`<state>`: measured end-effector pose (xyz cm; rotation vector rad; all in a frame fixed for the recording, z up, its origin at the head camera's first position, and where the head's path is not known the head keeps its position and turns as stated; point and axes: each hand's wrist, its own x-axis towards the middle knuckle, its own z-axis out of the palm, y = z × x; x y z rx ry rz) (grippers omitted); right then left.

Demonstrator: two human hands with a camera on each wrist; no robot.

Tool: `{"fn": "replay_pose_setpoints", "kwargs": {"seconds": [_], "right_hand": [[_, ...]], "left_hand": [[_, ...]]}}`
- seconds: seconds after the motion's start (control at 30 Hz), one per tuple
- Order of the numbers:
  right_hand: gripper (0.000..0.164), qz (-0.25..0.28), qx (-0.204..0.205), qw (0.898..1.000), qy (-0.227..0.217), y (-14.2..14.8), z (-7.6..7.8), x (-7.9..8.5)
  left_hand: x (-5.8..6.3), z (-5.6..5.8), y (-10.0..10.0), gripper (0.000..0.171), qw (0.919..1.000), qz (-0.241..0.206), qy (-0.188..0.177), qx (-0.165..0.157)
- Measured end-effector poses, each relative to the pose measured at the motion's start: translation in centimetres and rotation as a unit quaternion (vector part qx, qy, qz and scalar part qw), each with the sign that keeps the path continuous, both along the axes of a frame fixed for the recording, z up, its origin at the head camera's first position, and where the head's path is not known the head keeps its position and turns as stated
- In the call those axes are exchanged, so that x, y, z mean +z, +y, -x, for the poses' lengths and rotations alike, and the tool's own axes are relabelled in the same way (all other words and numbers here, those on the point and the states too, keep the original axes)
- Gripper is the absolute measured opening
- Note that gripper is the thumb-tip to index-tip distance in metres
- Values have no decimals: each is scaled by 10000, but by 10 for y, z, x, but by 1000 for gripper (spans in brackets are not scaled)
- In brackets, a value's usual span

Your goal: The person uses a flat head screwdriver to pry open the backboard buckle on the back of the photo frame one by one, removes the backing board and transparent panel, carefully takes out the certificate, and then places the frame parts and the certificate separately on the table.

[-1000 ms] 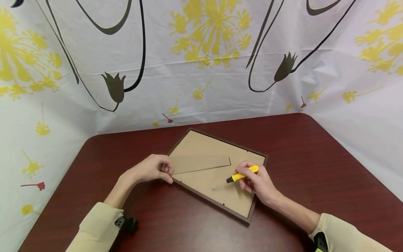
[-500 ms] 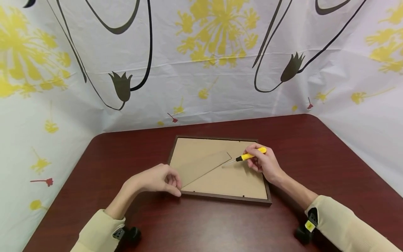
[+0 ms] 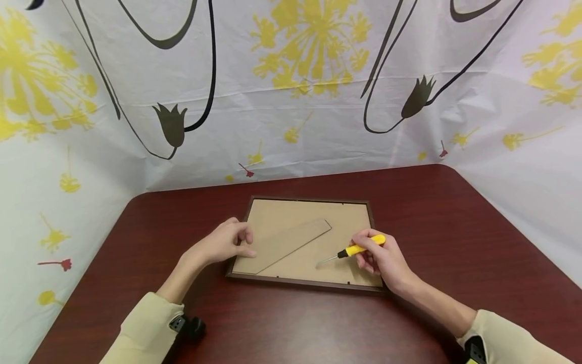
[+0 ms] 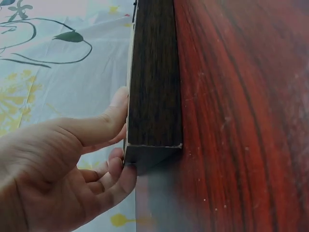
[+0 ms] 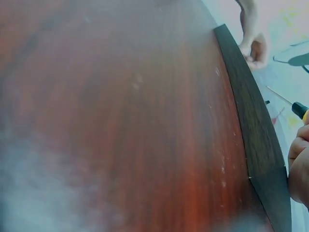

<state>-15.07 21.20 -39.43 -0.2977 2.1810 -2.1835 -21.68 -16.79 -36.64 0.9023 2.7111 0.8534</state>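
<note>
We see the right hand (image 3: pixel 384 260) curled snugly round a yellow screwdriver (image 3: pixel 362 246) over the brown frame (image 3: pixel 313 284), and the left hand (image 3: pixel 223 243), finger and thumb apart, by its left edge.

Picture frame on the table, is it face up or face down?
The frame is face down: in the head view, its tan backing board, with the long flap, faces upward.

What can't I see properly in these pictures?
Frame's underside: hidden in the head view by its own back board.
Screwdriver's tip shape: too small in the head view.
Most of the right hand: cut off by the right wrist view's right edge.
Right sleeve's far end: cut off by the head view's bottom edge.
</note>
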Motion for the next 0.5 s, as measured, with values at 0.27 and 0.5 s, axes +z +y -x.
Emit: {"fn": "replay_pose_setpoints", "kwargs": {"seconds": [0.27,0.5], "right_hand": [[24,135,136,9993,307,2,11,-4],[22,232,372,9985,322,15,27,-5]], "left_hand": [[-2,-3,-1,33,9992,75,-324,232],[3,-24,9,34,9956,204,-710,569]]}}
